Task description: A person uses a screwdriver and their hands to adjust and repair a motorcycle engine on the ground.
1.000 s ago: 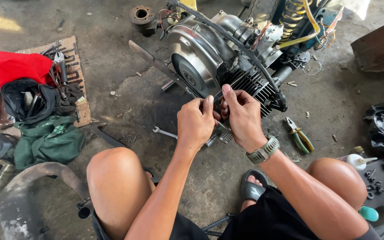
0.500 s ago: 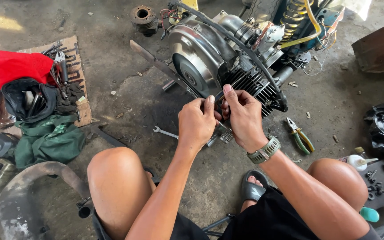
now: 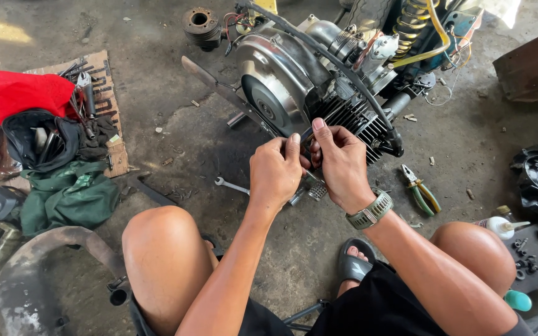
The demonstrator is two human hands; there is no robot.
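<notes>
Both hands, left hand (image 3: 275, 171) and right hand (image 3: 342, 163), stay pinched together at the engine (image 3: 294, 81).

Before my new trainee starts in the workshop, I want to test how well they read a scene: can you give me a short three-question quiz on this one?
1. True or false: both hands meet in front of the engine's cooling fins.
2. Which tool lies on the floor right of the right hand? A) hammer B) green-handled pliers C) saw
3. Fill in: a silver ____ lies on the concrete left of the left hand.

Key:
1. True; the fingers of both hands pinch something small there, too hidden to identify.
2. B
3. Wrench
</notes>
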